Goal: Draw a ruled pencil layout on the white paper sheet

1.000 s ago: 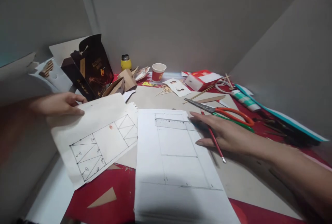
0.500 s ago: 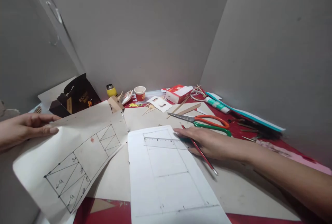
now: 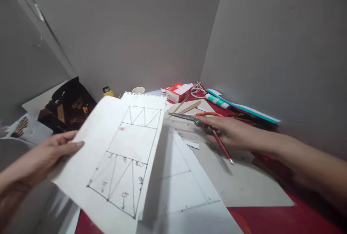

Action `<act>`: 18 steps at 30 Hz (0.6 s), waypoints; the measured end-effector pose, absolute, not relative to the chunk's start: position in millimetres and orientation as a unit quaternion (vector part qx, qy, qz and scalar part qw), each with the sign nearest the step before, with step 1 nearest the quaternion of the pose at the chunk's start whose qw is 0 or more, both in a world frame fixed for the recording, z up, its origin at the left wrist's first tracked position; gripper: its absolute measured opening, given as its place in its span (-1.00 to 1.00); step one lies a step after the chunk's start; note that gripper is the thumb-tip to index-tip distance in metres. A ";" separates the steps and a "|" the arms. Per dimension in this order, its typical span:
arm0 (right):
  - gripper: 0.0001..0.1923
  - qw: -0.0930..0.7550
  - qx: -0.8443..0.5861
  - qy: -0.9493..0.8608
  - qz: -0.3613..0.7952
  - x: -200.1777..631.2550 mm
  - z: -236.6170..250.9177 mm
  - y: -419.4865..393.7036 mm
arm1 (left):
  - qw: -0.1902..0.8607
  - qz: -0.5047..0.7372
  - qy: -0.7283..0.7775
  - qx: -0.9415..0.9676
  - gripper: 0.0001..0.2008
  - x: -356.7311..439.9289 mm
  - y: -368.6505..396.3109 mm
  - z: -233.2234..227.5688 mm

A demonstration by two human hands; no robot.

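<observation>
My left hand (image 3: 48, 154) grips the left edge of a paper sheet with a pencil drawing of rectangles and triangles (image 3: 119, 158), lifted and tilted above the table. Under it lies a second white sheet with ruled lines (image 3: 184, 187). My right hand (image 3: 230, 132) rests on the table at the right, a red pencil (image 3: 222, 148) held between its fingers, its fingertips touching the scissors with orange and green handles (image 3: 189, 117).
A dark brown box (image 3: 67, 105) stands at the left. At the back are a yellow bottle (image 3: 107, 91), a paper cup (image 3: 138, 90), a red and white carton (image 3: 179, 92), wooden sticks (image 3: 187, 106) and a glue tube (image 3: 217, 100). Grey walls close in behind and right.
My left hand lifted the drawn sheet up and swung it rightward over the other sheet. My right hand slid from the ruler on the white sheet back to the scissors.
</observation>
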State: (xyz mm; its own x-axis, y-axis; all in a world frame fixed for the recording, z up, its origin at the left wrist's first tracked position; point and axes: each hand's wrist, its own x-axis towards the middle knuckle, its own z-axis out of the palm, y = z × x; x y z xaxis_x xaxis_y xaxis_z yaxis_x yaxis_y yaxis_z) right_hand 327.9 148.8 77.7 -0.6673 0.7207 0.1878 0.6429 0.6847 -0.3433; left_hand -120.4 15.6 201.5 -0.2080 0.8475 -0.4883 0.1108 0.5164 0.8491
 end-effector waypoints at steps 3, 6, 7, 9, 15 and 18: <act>-0.43 0.185 -0.443 -0.871 0.106 351.4 87.3 141.7 | 0.582 0.357 0.643 0.348 -0.38 -95.3 17.3 149.6; -0.41 0.198 -0.531 -0.821 0.067 368.4 97.8 129.0 | 0.608 0.326 0.633 0.351 -0.39 -79.9 15.1 112.0; -0.38 0.201 -0.547 -0.811 0.059 371.7 100.0 124.2 | 0.613 0.319 0.630 0.354 -0.42 -77.3 14.6 104.2; -0.33 0.222 -0.557 -0.798 0.055 374.7 101.5 114.2 | 0.612 0.287 0.635 0.374 -0.53 -76.6 15.4 95.1; -0.39 0.275 -0.515 -0.810 0.055 359.4 92.7 87.2 | 0.469 0.111 0.709 0.514 -0.56 -81.7 27.2 110.8; -0.41 0.297 -0.479 -0.824 0.055 348.1 88.7 77.0 | 0.410 0.166 0.688 0.576 -0.59 -62.0 12.9 128.6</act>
State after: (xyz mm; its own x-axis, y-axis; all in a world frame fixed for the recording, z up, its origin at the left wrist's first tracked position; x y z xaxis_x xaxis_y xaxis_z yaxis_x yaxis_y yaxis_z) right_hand 348.1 77.0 88.7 -0.3646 0.8222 0.4371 0.7563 0.5353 -0.3762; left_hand -62.0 12.9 128.6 -0.0009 0.9276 -0.3735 0.6560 0.2825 0.7000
